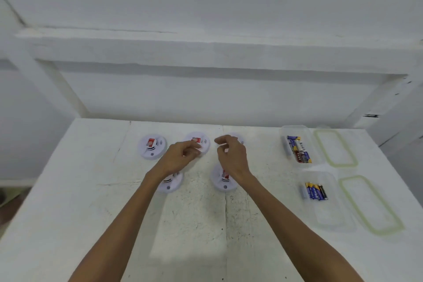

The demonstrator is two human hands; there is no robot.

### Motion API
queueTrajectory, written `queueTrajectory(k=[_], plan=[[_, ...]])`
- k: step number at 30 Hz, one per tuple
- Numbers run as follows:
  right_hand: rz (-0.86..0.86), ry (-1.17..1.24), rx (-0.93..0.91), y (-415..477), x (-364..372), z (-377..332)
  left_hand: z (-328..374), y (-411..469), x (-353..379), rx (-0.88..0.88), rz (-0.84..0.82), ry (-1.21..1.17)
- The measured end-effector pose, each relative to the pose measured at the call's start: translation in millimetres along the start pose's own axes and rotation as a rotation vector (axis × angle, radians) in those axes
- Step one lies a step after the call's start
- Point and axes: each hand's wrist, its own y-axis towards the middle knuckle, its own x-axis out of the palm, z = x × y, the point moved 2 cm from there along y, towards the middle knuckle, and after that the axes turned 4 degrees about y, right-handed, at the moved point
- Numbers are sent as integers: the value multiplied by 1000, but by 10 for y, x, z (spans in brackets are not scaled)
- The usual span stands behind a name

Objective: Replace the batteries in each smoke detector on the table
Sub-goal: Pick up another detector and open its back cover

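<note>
Far-right detector (238, 138) almost wholly behind the right hand (231, 158); near-left detector (172, 185) partly under the left wrist (158, 173); battery labels (297, 151) blurred.

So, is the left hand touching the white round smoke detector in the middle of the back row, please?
Cannot tell. In the head view the left hand overlaps the near edge of the white round smoke detector, but blur hides contact.

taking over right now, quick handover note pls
Left hand: fingers curled at the back-middle detector, grip unclear.
Right hand: curled above the back-right detector, nothing seen in it.
Other detectors: back-left, front-left, front-right.
Batteries lie in the far tub and near tub, both lidless, at right.
No detector looks open; which are done cannot be told. Left: check and swap each.
</note>
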Motion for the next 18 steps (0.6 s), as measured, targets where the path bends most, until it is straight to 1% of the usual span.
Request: queueTrajectory(k=[5, 7, 9, 11, 13, 15, 16, 18], plan=[[-164, 12, -53, -148, 442, -169, -223, -347, -311, -63, 109, 24], [-232, -25, -59, -201, 575, -188, -282, -467, -412, -96, 166, 31], [-302, -63, -65, -251, 696, -196, -369, -595, -480, -147, 187, 15], [-376, -112, -73, -294, 814, -183, -489, -726, -498, -206, 163, 3], [-491, -191, -56, -332, 924, -141, -594, -849, -453, -270, 86, -6], [-598, -295, -35, -367, 1014, -54, -633, -924, -359, -292, -2, -4], [-625, -348, -43, -386, 1049, -6, -654, -939, -294, -296, -25, 4], [-632, -436, -116, -418, 1111, 60, -719, -939, -167, -288, 6, 22]])
